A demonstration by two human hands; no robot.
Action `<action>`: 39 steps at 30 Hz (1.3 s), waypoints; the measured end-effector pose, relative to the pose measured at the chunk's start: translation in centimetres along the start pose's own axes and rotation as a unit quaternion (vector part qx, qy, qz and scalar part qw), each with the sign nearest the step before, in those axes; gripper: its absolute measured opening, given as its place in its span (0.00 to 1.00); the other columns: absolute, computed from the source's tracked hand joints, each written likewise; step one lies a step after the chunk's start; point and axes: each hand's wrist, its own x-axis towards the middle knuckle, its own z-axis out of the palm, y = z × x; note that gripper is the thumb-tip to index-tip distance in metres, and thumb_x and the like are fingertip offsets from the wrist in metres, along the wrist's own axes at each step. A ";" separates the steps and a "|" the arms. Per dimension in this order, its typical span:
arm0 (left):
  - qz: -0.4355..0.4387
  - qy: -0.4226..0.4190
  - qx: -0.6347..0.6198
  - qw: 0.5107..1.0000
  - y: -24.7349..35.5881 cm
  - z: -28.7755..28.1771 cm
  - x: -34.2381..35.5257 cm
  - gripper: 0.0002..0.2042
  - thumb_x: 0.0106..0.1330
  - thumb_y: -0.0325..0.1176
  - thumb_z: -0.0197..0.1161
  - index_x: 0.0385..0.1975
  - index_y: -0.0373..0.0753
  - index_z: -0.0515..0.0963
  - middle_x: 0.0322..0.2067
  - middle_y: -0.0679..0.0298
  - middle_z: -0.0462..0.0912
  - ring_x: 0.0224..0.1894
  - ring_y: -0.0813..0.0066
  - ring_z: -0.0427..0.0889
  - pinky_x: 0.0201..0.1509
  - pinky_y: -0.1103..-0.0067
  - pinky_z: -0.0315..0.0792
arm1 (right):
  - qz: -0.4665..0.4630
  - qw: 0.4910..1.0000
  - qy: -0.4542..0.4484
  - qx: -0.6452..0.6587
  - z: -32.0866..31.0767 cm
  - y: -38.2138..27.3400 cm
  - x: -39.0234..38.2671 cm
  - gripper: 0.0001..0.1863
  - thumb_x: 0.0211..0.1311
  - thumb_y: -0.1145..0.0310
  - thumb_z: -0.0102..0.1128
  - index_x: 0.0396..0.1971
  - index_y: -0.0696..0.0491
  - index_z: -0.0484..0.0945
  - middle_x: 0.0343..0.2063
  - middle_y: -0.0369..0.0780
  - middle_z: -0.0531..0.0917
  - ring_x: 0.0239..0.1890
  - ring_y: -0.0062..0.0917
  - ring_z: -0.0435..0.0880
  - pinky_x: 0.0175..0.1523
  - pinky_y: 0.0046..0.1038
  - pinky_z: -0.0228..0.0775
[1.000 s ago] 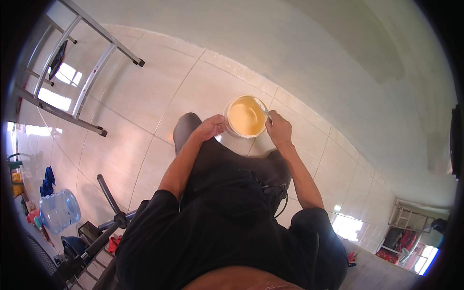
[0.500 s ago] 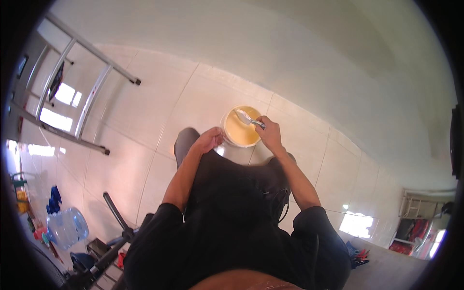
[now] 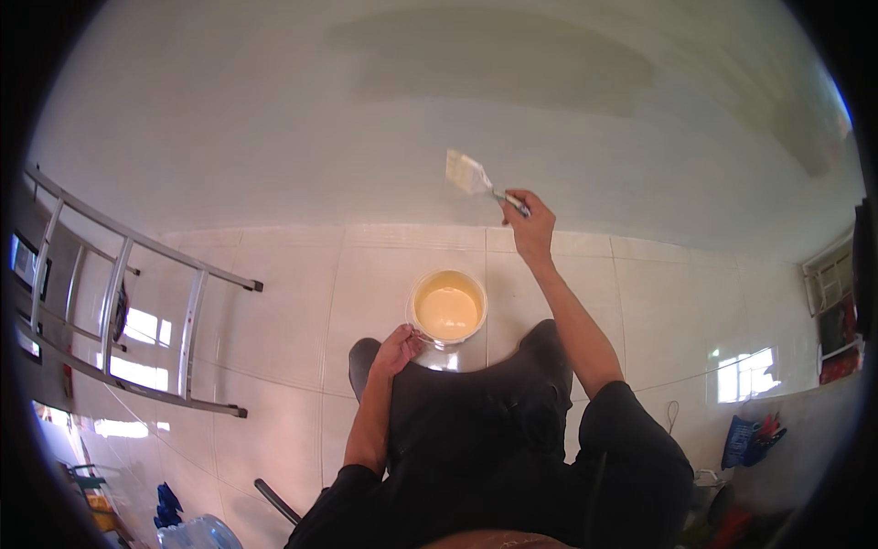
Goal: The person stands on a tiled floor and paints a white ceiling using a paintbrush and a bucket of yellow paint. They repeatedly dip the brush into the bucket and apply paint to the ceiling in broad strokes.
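My right hand [image 3: 533, 224] grips the handle of a flat paintbrush [image 3: 469, 173], raised in front of the pale wall. Its broad bristles look coated with light paint and point up to the left. Whether they touch the wall I cannot tell. A round white bucket [image 3: 443, 345] stands on the floor between my knees, with creamy yellow paint [image 3: 448, 309] inside. At the bucket's lower left edge, the fingers of my left hand [image 3: 397, 351] are closed on its rim or wire handle; the exact hold is partly hidden.
The wall [image 3: 274, 146] rises ahead, with darker greyish patches [image 3: 494, 59] across its upper part. A metal ladder [image 3: 197, 334] stands on the tiled floor at left. At lower left is a clear blue water bottle [image 3: 201, 533]; a blue bag [image 3: 745, 442] sits at right.
The paintbrush has come up from over the bucket to in front of the wall, in my right hand. The view has turned and tilted up, showing more wall. My left hand stays at the bucket.
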 end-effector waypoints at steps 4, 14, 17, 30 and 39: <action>-0.013 0.000 0.001 1.000 0.0 0.3 0.1 0.07 0.72 0.35 0.53 0.35 0.40 0.75 0.32 0.63 0.82 0.35 0.73 0.81 0.40 0.78 0.75 | -0.070 0.992 0.079 0.074 0.3 0.5 6.3 0.09 0.57 0.73 0.64 0.38 0.59 0.81 0.23 0.35 0.82 0.22 0.16 0.78 0.30 0.21 0.71; -0.031 0.012 0.037 0.999 0.1 -0.9 -0.2 0.06 0.69 0.38 0.57 0.35 0.44 0.76 0.31 0.68 0.81 0.40 0.73 0.80 0.41 0.76 0.75 | -0.094 0.927 0.340 -0.125 -13.7 3.8 10.1 0.08 0.57 0.71 0.64 0.37 0.56 0.82 0.23 0.39 0.83 0.19 0.23 0.81 0.28 0.27 0.72; -0.014 0.014 -0.038 0.999 -0.3 -0.6 0.1 0.07 0.71 0.35 0.54 0.37 0.38 0.73 0.34 0.61 0.82 0.34 0.73 0.80 0.42 0.76 0.75 | -0.092 0.877 0.429 -0.197 -17.7 4.2 10.1 0.08 0.58 0.70 0.63 0.36 0.56 0.81 0.24 0.42 0.84 0.22 0.30 0.82 0.30 0.31 0.73; -0.024 -0.016 -0.035 0.999 -0.2 -0.3 0.2 0.05 0.71 0.33 0.53 0.36 0.40 0.73 0.35 0.60 0.82 0.36 0.73 0.80 0.43 0.77 0.75 | -0.161 0.912 0.331 -0.182 15.5 -0.4 6.6 0.13 0.58 0.72 0.60 0.44 0.54 0.77 0.24 0.47 0.82 0.26 0.42 0.83 0.32 0.38 0.73; -0.024 -0.014 -0.029 0.999 0.0 0.2 0.3 0.07 0.72 0.35 0.53 0.35 0.39 0.73 0.35 0.60 0.82 0.35 0.72 0.79 0.42 0.77 0.74 | -0.219 0.971 0.012 -0.091 26.7 -4.4 4.6 0.09 0.56 0.71 0.60 0.38 0.53 0.76 0.27 0.46 0.82 0.29 0.43 0.82 0.33 0.40 0.75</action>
